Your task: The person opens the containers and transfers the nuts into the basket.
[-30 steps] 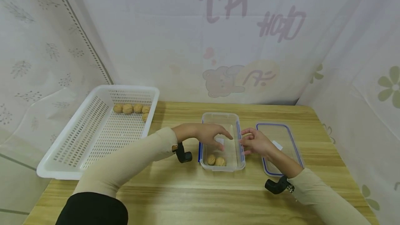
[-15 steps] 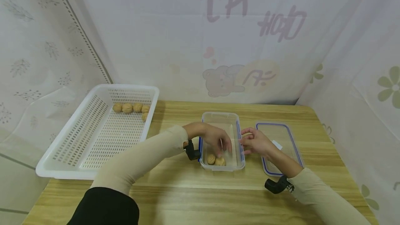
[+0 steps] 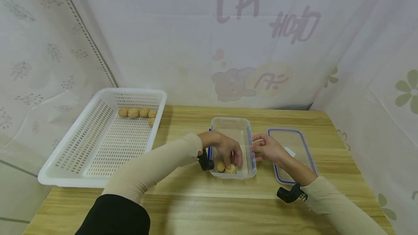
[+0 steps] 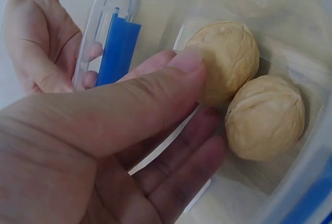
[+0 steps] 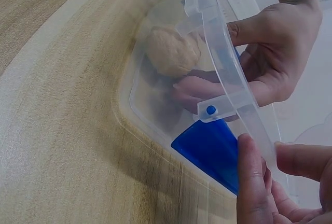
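My left hand (image 3: 228, 148) reaches down into a clear plastic storage box (image 3: 230, 120), at the end nearest me. Its thumb and fingers pinch a walnut (image 4: 233, 53), as the left wrist view shows. Right beside that one lies a second walnut (image 4: 267, 123) on the box floor. At the box's right side, my right hand (image 3: 268, 148) pinches the side wall, with the thumb and fingers on either side of the rim in the right wrist view. A blue locking flap (image 5: 210, 149) hangs just by those fingertips.
Over on the left stands a white perforated basket (image 3: 49, 175), with several walnuts (image 3: 133, 113) along its back right corner. The box's clear lid (image 3: 298, 148), edged in blue, lies on the wooden table (image 3: 209, 206) beneath my right forearm. A patterned cloth hangs behind.
My left hand has moved down and toward me inside the box, and its fingers have closed on a walnut. The right hand stays at the box's side.
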Available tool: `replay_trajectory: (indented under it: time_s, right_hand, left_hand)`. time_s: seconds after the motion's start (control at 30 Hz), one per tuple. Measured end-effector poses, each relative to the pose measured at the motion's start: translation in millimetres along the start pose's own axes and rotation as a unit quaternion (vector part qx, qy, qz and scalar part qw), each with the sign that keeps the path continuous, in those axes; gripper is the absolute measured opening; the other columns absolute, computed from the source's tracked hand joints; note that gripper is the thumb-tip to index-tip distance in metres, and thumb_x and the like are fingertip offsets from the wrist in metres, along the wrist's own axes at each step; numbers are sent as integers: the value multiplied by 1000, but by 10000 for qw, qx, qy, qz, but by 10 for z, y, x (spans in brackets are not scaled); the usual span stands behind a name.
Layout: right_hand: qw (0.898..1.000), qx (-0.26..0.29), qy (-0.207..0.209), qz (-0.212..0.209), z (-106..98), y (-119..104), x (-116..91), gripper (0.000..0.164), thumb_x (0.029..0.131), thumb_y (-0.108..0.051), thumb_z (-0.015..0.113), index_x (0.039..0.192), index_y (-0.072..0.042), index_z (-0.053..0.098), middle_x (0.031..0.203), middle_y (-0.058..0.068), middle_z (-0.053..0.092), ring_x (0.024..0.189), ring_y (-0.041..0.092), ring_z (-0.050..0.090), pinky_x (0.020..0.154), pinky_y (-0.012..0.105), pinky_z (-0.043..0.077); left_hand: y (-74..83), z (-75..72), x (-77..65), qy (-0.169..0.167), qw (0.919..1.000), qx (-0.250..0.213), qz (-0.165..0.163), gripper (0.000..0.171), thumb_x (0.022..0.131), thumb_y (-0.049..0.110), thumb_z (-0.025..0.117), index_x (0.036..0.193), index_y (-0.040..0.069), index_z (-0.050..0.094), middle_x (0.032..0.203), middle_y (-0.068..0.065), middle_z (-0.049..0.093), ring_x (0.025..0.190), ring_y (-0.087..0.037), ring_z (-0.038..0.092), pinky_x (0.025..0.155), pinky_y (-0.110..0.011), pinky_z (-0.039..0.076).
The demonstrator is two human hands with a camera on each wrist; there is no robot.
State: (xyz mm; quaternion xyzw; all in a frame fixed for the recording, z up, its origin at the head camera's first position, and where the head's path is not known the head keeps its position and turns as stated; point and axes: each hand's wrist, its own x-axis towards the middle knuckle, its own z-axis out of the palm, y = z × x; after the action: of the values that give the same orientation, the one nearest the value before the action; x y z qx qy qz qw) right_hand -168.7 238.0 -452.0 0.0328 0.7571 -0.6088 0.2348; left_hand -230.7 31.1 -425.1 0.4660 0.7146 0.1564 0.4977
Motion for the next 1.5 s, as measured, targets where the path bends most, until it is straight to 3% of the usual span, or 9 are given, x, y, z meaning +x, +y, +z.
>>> replay_trajectory:
  time_s: [0.27, 0.67, 0.93, 1.13, 1.5]
  right_hand:
    - [10000, 33, -41, -19, 3, -3, -14, 40, 100, -1, 61, 134, 7, 40, 108, 20, 62, 86, 18, 65, 71, 36, 62]
    - [10000, 4, 17, -11, 10, 1, -19, 40, 100, -1, 61, 134, 7, 41, 104, 16, 63, 85, 17, 64, 70, 34, 62]
    - [10000, 33, -35, -58, 10, 4, -33, 40, 100, -1, 61, 133, 8, 41, 102, 16, 63, 86, 20, 64, 68, 32, 62]
    - [10000, 22, -32, -36, 10, -6, -34, 40, 100, -1, 61, 133, 7, 41, 102, 16, 63, 86, 19, 63, 68, 33, 62]
    - [10000, 43, -40, -52, 4, -10, -27, 42, 100, -2, 62, 134, 7, 40, 99, 13, 62, 82, 16, 62, 68, 33, 62]
  left_hand:
    - [5, 42, 49, -13, 9999, 107, -4, 32, 87, -6, 77, 118, -1, 72, 103, -1, 69, 99, -11, 63, 89, -16, 50]
    - [35, 75, 42, 76, 9992, 290, -254, 25, 89, -2, 77, 113, 5, 77, 106, 0, 73, 99, -7, 63, 89, -16, 49]
    - [40, 63, 26, 166, 9989, 431, -62, 25, 91, -1, 75, 115, 5, 77, 105, 1, 73, 97, -5, 61, 88, -15, 48]
    - [7, -21, -7, 493, 9969, 581, 203, 26, 91, -1, 74, 116, 5, 76, 113, -3, 75, 100, -5, 63, 91, -16, 49]
    - [3, -117, -179, 1212, 9919, 145, 352, 24, 91, 0, 74, 115, 2, 75, 116, -5, 73, 104, -9, 64, 93, -17, 50]
